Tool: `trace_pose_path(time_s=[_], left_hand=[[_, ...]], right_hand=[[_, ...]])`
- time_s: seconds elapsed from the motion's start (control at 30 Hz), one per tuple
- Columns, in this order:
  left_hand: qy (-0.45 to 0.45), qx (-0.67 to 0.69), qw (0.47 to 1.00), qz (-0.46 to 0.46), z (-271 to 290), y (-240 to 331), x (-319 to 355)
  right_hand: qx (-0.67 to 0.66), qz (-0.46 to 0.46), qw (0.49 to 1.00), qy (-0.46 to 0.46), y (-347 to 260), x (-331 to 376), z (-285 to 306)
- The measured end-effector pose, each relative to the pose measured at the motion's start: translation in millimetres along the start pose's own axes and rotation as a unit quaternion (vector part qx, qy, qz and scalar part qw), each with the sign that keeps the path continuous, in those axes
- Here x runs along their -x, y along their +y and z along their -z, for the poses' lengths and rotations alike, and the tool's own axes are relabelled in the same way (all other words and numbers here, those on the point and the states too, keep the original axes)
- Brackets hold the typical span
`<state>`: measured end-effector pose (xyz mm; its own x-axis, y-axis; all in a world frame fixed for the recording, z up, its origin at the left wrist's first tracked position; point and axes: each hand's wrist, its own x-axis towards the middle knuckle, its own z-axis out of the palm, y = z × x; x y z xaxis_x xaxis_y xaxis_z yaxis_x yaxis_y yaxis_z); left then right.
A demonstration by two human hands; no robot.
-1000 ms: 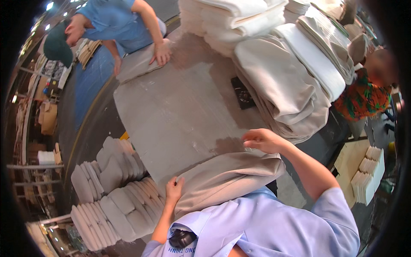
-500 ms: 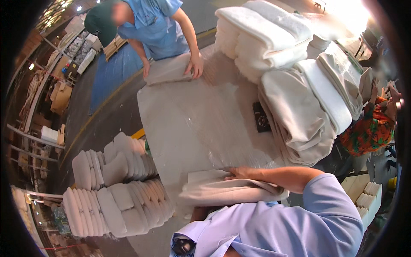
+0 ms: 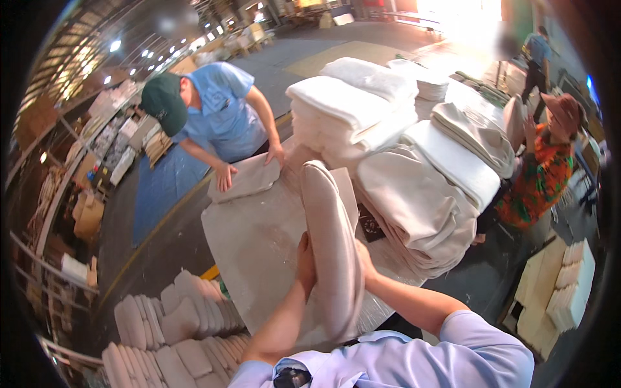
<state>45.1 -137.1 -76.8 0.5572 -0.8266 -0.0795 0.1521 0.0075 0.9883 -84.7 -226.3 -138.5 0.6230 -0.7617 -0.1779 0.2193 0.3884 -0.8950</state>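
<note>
Both my hands are closed on the sides of a long beige fabric-covered cushion (image 3: 328, 246). It stands on edge over the near part of the table (image 3: 252, 233), its far end raised. My left hand (image 3: 306, 260) presses its left side, and my right hand (image 3: 365, 264) grips the right side, its fingers partly hidden. A thin pale flap shows along the cushion's right edge. Across the table, a co-worker in a blue shirt (image 3: 223, 110) and dark green cap has both hands on another beige cushion (image 3: 249, 178) lying flat.
Piles of white padding (image 3: 349, 107) and folded beige fabric (image 3: 414, 187) fill the table's right side, with a dark patterned object (image 3: 370, 225) beside them. Stacked beige cushions (image 3: 187, 304) stand at the lower left. Another person in an orange patterned top (image 3: 540, 174) is at the far right.
The cushion has gone from lying across the near table edge to being held up lengthwise. My left hand has come into view on it. The co-worker's hands have shifted on their cushion.
</note>
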Motion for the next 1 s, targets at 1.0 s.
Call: trace_pose_path(time_s=[1.0], left_hand=[[-0.209, -0.111, 0.899, 0.368, -9, -115, 56]], right_hand=[[-0.028, -0.338, 0.937, -0.080, 25, 172, 184]])
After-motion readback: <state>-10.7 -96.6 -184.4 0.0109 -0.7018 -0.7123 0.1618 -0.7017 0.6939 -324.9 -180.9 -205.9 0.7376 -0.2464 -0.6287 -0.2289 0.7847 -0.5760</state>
